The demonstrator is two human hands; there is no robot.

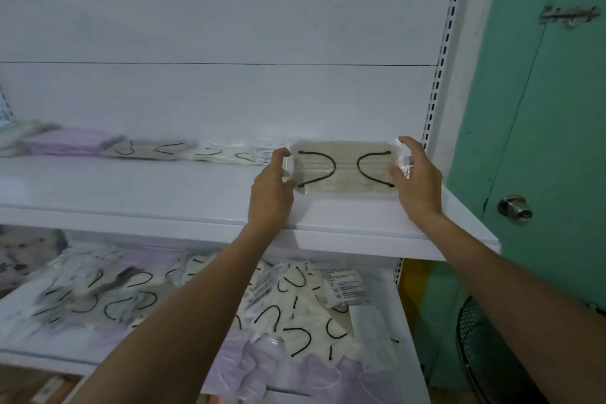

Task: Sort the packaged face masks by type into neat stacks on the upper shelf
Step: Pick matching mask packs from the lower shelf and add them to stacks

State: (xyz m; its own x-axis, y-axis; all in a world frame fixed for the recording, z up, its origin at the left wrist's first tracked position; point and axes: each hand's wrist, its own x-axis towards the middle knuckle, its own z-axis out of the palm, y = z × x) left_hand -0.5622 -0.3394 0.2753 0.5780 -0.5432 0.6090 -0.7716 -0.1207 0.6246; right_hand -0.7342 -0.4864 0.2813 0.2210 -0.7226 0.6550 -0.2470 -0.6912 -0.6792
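Observation:
A clear packet of beige face masks with black ear loops [344, 169] lies on the upper shelf [164, 193] near its right end. My left hand [270, 192] pinches the packet's left edge, and my right hand [416, 180] holds its right edge with thumb and fingers. Further left on the same shelf lie a cream mask packet [226, 154], another beige packet [151, 149] and a lilac stack [70, 141].
The lower shelf [405, 338] holds a jumbled heap of cream, beige and lilac mask packets [288, 318]. A slotted upright [439, 69] bounds the shelving on the right. Beyond it is a green door with a knob [514, 208], and a black fan [492, 354] stands low at the right.

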